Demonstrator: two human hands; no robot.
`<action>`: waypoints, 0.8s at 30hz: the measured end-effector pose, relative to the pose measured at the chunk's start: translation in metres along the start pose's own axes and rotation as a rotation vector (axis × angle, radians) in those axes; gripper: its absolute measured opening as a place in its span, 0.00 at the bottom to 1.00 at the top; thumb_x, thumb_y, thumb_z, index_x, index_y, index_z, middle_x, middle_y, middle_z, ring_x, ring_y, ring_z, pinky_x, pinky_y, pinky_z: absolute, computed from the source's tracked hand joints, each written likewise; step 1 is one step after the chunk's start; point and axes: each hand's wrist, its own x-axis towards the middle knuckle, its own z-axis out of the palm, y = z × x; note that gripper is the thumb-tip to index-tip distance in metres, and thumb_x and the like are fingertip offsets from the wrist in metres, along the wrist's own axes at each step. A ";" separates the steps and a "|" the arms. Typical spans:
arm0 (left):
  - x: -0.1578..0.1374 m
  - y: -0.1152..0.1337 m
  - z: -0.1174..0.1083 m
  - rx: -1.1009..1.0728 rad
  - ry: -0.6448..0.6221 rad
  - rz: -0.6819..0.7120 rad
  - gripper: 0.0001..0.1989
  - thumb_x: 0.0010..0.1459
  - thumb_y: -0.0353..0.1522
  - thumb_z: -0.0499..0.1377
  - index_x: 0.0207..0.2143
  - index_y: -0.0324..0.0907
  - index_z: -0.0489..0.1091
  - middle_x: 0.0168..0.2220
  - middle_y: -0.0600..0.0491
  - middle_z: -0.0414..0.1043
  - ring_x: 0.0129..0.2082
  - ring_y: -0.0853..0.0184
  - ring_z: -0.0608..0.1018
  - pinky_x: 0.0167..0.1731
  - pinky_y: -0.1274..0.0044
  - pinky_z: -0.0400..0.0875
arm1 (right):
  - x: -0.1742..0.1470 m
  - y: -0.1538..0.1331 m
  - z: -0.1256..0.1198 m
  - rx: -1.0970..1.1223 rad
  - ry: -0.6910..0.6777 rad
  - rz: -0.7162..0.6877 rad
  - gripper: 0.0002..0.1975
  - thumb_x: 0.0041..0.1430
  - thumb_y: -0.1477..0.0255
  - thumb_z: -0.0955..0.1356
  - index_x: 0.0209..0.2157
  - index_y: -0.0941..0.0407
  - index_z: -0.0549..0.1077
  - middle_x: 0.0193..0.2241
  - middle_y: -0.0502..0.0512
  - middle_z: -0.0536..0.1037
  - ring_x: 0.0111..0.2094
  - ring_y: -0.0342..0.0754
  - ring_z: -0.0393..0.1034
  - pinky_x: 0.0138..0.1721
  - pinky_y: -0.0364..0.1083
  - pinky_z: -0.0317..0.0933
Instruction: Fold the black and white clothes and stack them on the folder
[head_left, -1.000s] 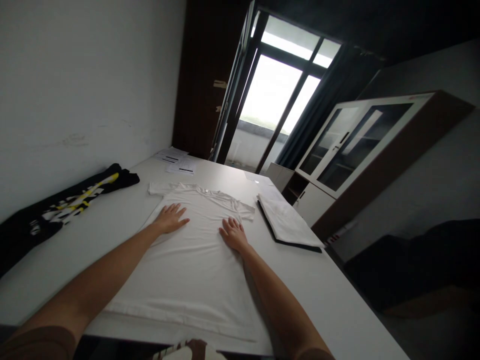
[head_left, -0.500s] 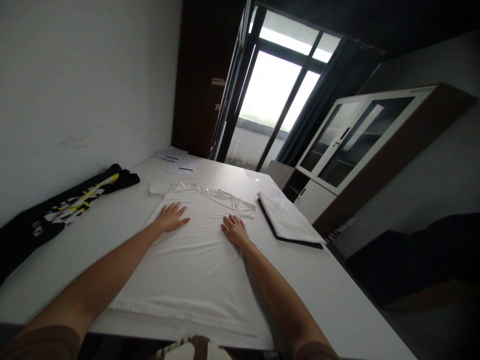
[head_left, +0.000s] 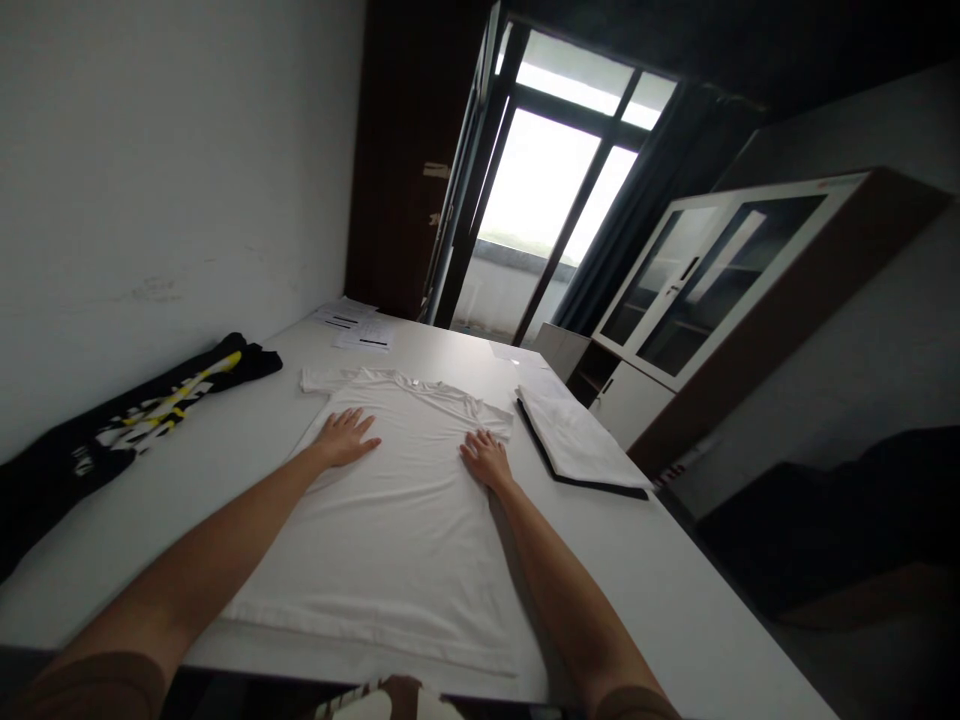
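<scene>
A white short-sleeved T-shirt (head_left: pixel 397 530) lies spread flat on the white table (head_left: pixel 637 590), its collar toward the far end and its hem near the front edge. My left hand (head_left: pixel 345 438) rests palm down on the upper left of the shirt, fingers spread. On the upper right side, close to the sleeve, my right hand (head_left: pixel 486 460) presses flat with its fingers stretched out. Light wrinkles run across the fabric between the two hands.
Folded white and black cloths (head_left: pixel 577 440) lie to the right. Along the left wall is a black garment (head_left: pixel 142 420) with a yellow and white print. Papers (head_left: pixel 360 335) lie at the far left corner. A glass-door cabinet (head_left: pixel 705 280) stands beyond the right edge.
My right hand has slid a little to the right across the shirt, toward its side edge. My left hand has stayed in about the same place.
</scene>
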 end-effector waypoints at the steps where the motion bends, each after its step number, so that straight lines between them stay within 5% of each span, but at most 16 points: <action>1: 0.000 0.000 0.000 0.000 0.001 0.002 0.41 0.67 0.58 0.44 0.74 0.48 0.51 0.76 0.44 0.41 0.75 0.48 0.46 0.69 0.54 0.39 | 0.000 0.000 0.000 0.003 0.003 -0.022 0.27 0.74 0.56 0.60 0.69 0.49 0.63 0.72 0.57 0.56 0.73 0.57 0.42 0.69 0.61 0.45; 10: 0.002 -0.010 -0.002 0.013 0.013 0.011 0.39 0.68 0.56 0.44 0.74 0.47 0.52 0.76 0.45 0.42 0.74 0.49 0.49 0.69 0.55 0.41 | 0.000 0.007 -0.003 0.004 0.041 0.080 0.27 0.74 0.55 0.60 0.67 0.50 0.67 0.71 0.57 0.58 0.73 0.61 0.41 0.68 0.62 0.45; 17: 0.002 -0.008 -0.001 0.021 0.025 0.007 0.39 0.69 0.56 0.43 0.74 0.46 0.52 0.76 0.44 0.42 0.74 0.49 0.48 0.69 0.55 0.42 | -0.005 -0.008 0.000 0.036 0.019 -0.174 0.31 0.74 0.54 0.60 0.73 0.48 0.55 0.72 0.52 0.56 0.74 0.55 0.38 0.71 0.58 0.37; 24: 0.003 -0.009 0.000 0.023 0.030 0.007 0.39 0.69 0.56 0.43 0.74 0.47 0.52 0.75 0.44 0.43 0.74 0.49 0.49 0.69 0.55 0.42 | 0.000 0.001 0.007 -0.008 0.013 0.029 0.31 0.74 0.53 0.59 0.72 0.51 0.57 0.72 0.57 0.55 0.74 0.59 0.39 0.70 0.62 0.39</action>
